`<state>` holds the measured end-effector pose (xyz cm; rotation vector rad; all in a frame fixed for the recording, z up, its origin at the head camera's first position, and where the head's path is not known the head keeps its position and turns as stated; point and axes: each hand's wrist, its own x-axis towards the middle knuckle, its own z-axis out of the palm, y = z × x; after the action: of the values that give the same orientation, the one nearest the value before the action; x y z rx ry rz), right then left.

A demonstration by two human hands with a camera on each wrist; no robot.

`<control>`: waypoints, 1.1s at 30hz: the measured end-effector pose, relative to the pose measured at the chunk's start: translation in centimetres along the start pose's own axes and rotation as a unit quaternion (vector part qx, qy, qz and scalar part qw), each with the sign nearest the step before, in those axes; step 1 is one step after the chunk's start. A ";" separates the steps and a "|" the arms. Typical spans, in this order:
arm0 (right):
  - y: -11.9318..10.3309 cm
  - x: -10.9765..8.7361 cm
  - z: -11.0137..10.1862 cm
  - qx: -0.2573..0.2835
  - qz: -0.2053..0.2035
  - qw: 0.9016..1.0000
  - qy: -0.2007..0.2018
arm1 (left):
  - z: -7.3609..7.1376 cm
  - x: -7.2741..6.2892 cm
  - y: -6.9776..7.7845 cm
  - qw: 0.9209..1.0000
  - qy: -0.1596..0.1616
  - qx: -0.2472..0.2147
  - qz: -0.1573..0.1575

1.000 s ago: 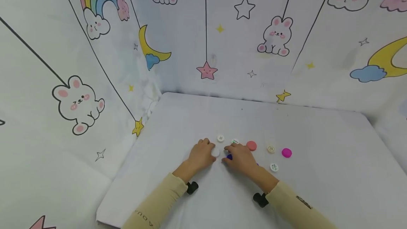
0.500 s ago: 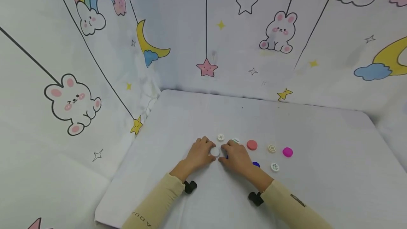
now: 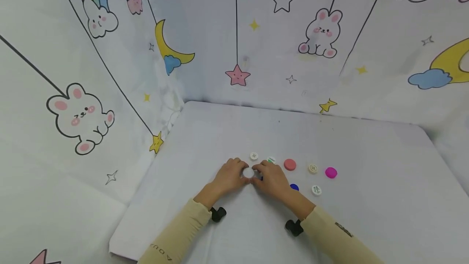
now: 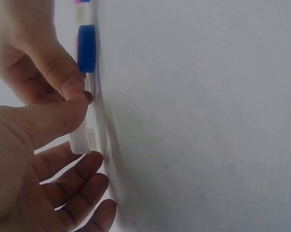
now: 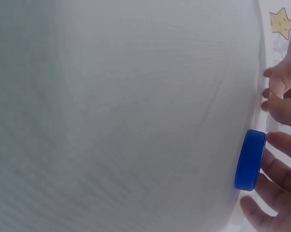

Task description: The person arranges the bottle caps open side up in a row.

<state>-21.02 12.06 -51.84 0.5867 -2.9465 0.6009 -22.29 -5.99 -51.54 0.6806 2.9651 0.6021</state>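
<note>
A white round bottle cap (image 3: 248, 172) sits between my two hands over the white tabletop. My left hand (image 3: 229, 177) pinches it from the left, thumb on the near side and fingers on the far side. From the right, my right hand (image 3: 272, 180) holds the same cap with thumb and forefinger. The two thumb tips meet in front of the cap (image 4: 79, 137) in the left wrist view. Beneath the right palm stands a blue cap (image 5: 250, 160), near that hand's other fingers and mostly hidden in the head view.
Around the right hand lie a white cap (image 3: 254, 156), a partly covered green-printed cap (image 3: 271, 159), a coral cap (image 3: 290, 164), a cream cap (image 3: 313, 168), a magenta cap (image 3: 331, 172), another blue cap (image 3: 294, 187) and a white printed cap (image 3: 316, 190). Cartoon-printed cloth (image 3: 209, 44) surrounds the tabletop.
The right hand has moved left until its thumb and forefinger reach the white cap held by the left hand. The second blue cap has come into fuller view behind the right wrist.
</note>
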 end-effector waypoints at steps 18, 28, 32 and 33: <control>-0.4 0.1 -0.8 0.080 -0.042 0.994 0.055 | -1.8 -0.4 0.1 0.995 -0.015 -0.093 -0.022; 0.0 -0.1 -0.7 0.096 -0.042 0.992 0.069 | -1.7 -0.1 -0.3 0.979 -0.024 -0.193 -0.058; 0.1 -0.1 -0.6 0.099 -0.052 0.991 0.077 | -1.7 0.2 -0.5 0.966 -0.024 -0.245 -0.081; 0.1 -0.1 -0.6 0.101 -0.057 0.990 0.081 | -1.8 0.2 -0.5 0.962 -0.023 -0.259 -0.086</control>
<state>-20.94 12.42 -51.37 0.6817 -2.6989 0.8955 -22.95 -6.96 -50.10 0.3743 2.6006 1.2516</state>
